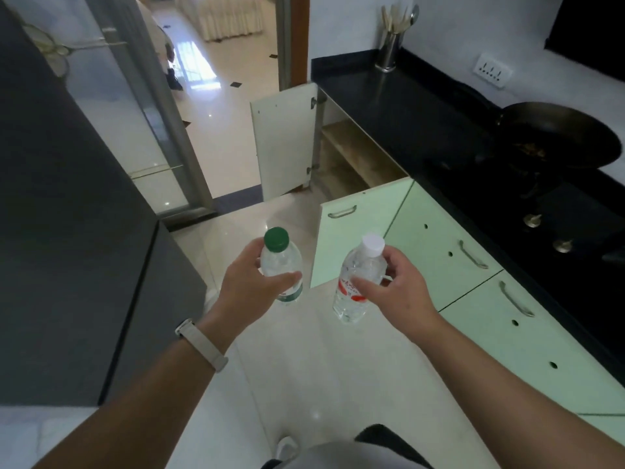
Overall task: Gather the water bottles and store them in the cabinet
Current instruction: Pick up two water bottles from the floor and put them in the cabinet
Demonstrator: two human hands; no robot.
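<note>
Each outstretched hand [248,282] around one upright bottle [282,265].

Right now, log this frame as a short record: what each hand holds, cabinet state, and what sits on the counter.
left hand: grip on green-capped bottle, upright
right hand: grip on white-capped bottle, red label
cabinet: far end, door swung open, shelves bare where visible
counter: wok, utensil holder
bottles stored: none yet
</note>
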